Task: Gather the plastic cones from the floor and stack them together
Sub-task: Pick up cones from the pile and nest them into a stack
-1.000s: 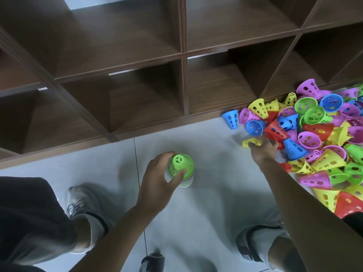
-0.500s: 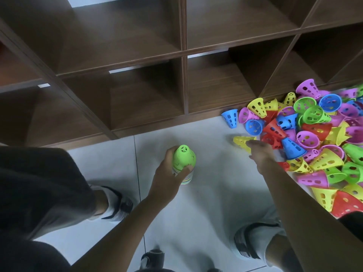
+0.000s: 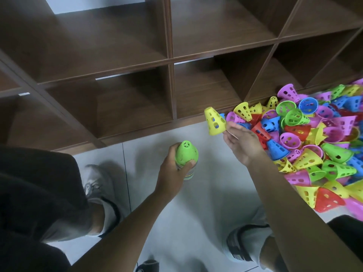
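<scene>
My left hand (image 3: 172, 173) grips a stack of cones (image 3: 186, 156) with a green cone on top, held above the grey floor near the middle. My right hand (image 3: 241, 144) holds a single yellow perforated cone (image 3: 214, 121) by its rim, lifted just left of the pile. A big pile of loose cones (image 3: 314, 138) in yellow, green, pink, blue and red lies on the floor at the right, against the shelf base.
A dark wooden shelf unit (image 3: 169, 55) with open cubbies runs across the top, its base meeting the floor. My two shoes (image 3: 98, 185) (image 3: 241, 246) stand on the grey tiles (image 3: 196, 213) below the hands.
My right hand picked a yellow cone off the floor by the pile and lifted it up and left. The left hand raised the stack slightly.
</scene>
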Action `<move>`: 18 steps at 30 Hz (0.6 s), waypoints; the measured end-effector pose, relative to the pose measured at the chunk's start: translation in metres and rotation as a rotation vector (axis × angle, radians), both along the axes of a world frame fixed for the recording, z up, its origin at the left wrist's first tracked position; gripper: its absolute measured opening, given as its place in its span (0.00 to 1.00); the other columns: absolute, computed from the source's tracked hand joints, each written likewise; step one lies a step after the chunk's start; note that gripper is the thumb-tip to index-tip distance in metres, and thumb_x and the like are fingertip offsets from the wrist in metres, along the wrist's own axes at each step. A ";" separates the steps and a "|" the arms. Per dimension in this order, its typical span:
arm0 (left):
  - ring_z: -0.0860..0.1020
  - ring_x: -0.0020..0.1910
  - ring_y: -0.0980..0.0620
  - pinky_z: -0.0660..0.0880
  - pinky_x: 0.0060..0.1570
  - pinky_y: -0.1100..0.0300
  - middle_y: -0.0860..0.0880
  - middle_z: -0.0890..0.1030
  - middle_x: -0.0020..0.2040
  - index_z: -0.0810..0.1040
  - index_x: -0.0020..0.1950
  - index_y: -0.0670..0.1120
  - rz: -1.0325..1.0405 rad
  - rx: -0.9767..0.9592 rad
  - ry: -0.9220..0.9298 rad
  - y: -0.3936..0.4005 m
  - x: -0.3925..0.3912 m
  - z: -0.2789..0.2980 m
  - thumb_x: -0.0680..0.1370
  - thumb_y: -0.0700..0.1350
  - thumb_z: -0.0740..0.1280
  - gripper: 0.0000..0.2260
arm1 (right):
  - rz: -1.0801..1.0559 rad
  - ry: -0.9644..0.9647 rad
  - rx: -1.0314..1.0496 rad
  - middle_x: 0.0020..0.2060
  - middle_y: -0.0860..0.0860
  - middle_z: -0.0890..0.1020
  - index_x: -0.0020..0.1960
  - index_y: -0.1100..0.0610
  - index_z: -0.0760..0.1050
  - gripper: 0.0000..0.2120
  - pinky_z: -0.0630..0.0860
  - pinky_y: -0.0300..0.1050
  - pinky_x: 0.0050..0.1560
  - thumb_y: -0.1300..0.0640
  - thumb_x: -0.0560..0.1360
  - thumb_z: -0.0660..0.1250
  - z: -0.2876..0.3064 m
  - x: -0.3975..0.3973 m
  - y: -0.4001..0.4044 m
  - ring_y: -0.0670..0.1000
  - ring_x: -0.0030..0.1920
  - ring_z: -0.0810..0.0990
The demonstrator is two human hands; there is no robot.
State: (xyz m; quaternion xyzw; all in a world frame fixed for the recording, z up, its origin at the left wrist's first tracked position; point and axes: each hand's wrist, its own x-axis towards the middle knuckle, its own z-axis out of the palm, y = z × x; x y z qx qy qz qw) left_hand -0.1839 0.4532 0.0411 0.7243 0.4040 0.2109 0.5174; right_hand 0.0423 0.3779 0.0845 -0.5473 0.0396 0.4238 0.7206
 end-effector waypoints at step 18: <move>0.79 0.56 0.58 0.78 0.58 0.50 0.60 0.80 0.59 0.70 0.66 0.65 -0.308 -0.103 -0.063 -0.020 0.060 -0.007 0.71 0.59 0.73 0.25 | 0.021 -0.063 0.097 0.42 0.54 0.86 0.48 0.57 0.77 0.07 0.82 0.42 0.46 0.68 0.76 0.69 0.047 -0.007 -0.042 0.49 0.41 0.85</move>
